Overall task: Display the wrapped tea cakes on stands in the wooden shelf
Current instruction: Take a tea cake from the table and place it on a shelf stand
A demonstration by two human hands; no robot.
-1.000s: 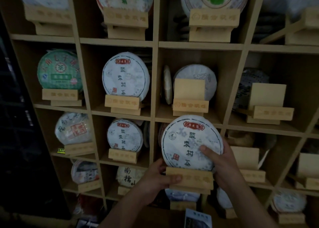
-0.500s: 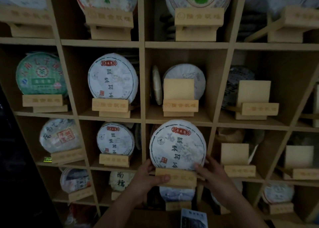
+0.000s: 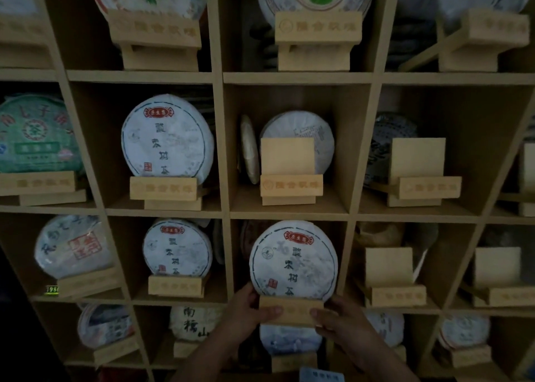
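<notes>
While gripped both ends, stand [image 3: 290, 310] mid-cubby

White-wrapped tea cake [image 3: 293, 261] (red label, dark characters) upright on wooden stand [image 3: 291, 310] in shelf [image 3: 289, 215] cubby

Dim light, dark gap [image 3: 17, 338] at far left

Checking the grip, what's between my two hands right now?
In the head view, the wooden stand carrying the wrapped tea cake spans between left hand and right hand.
</notes>
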